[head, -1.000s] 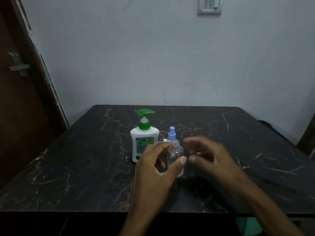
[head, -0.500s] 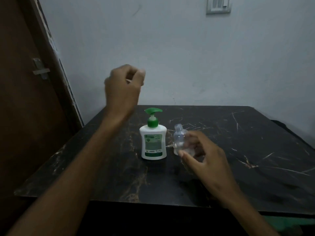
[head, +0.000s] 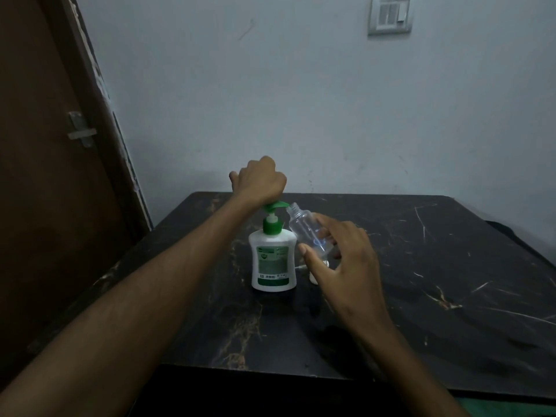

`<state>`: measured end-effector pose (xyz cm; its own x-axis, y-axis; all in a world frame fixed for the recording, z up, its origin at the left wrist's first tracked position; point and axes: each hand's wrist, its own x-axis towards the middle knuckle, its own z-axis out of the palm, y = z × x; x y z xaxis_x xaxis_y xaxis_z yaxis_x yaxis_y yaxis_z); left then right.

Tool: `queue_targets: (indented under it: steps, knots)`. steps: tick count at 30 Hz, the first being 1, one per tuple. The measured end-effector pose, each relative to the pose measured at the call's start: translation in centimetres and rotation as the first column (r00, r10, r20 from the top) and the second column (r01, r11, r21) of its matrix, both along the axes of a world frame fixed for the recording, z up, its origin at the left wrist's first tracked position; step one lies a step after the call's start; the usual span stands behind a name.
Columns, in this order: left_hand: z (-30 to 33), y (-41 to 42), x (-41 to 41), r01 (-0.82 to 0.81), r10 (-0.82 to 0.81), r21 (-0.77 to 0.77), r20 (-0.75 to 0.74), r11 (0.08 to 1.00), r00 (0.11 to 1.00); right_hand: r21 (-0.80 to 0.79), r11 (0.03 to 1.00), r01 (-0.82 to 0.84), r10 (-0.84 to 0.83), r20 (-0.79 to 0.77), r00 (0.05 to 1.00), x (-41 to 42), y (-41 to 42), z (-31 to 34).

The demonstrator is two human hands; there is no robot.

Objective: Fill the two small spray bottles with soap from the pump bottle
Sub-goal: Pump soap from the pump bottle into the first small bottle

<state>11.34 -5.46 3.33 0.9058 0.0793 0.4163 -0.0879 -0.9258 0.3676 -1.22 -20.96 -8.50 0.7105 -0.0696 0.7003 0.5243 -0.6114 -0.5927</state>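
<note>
A white pump bottle (head: 273,260) with a green pump head stands upright on the dark marble table (head: 421,266). My left hand (head: 258,180) is a fist resting on top of the pump head. My right hand (head: 343,260) holds a small clear spray bottle (head: 304,228), uncapped and tilted so its open neck sits just under the pump nozzle. A small white piece (head: 314,279) shows on the table behind my right hand. Whether a second spray bottle stands there is hidden by the hand.
A brown door (head: 45,176) with a metal latch stands at the left. The pale wall (head: 301,100) behind the table carries a switch plate (head: 389,15). The table's front edge runs just beyond my forearms.
My left hand came down from mid-air onto the pump head. My right hand lifted the small clear bottle off the table and tilted its neck to the nozzle.
</note>
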Motion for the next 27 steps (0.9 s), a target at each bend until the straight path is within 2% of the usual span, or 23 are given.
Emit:
queue_targets:
  steps: [5,10,19,27]
  knots:
    - [-1.5,0.3,0.9,0.050,-0.049,-0.024,0.021,0.998,0.999,-0.002,1.000,-0.010,0.010,-0.023,1.000,0.5,0.2,-0.3]
    - [-0.3,0.1,0.8,0.064,-0.068,0.045,0.101,0.997,0.993,0.056,0.998,0.004,-0.004,-0.005,1.000,0.6,0.8,-0.5]
    - [-0.2,-0.1,0.5,0.089,-0.092,0.026,0.150,0.996,0.984,0.004,0.999,0.041,-0.041,0.031,0.999,-0.3,0.7,0.1]
    - [-0.7,-0.1,0.0,0.099,-0.103,0.031,0.183,0.995,0.978,0.053,0.998,-0.040,0.037,0.053,0.998,0.0,-0.2,-0.7]
